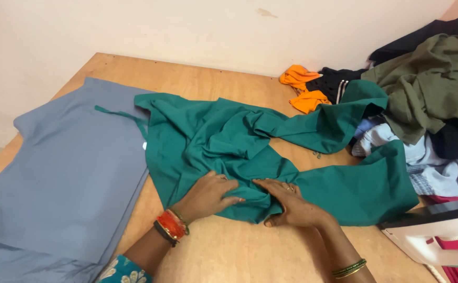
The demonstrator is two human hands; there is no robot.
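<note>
Green garment (229, 141) crumpled on wooden table (229, 251); both hands flat, open, pressing it.

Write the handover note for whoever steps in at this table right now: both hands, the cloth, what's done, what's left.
Left hand: flat, palm down on the green garment, no grip closed on it.
Right hand: flat beside it, pressing the same bunched fold near the front edge.
Green garment: spread across the wooden table, still creased, one leg trailing towards the clothes pile.
Done: grey cloth lies smooth to the left.
Left: the green garment is not yet flattened; the white iron sits untouched at the right edge.
</note>
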